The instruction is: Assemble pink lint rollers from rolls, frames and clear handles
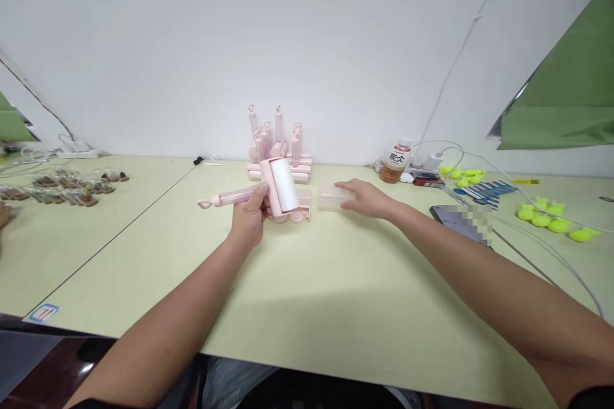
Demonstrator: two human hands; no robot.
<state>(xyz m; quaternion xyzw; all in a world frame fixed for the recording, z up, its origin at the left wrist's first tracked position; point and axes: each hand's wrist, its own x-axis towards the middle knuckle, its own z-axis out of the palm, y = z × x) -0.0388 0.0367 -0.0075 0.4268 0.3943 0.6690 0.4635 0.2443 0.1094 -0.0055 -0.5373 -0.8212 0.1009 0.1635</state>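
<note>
My left hand (250,212) is closed around a pink lint roller (284,185), near where its handle meets the head. The roller's white sheet roll faces me, and the handle with its loop points left. To the right, my right hand (367,198) grips the end of a translucent, pale pink cover (330,197) between thumb and fingers, just above or on the table. Pink parts (298,216) with round ends lie behind and below the roller, partly hidden by it. More pink lint rollers (279,140) stand grouped against the wall, handles up.
A drink bottle (396,161) stands back right by chargers and cables. A phone (460,225) lies near my right forearm, with yellow-green figures (547,217) beyond it. Several clear-domed small items (71,188) cover the left table, where another person's hand (4,213) shows at the edge.
</note>
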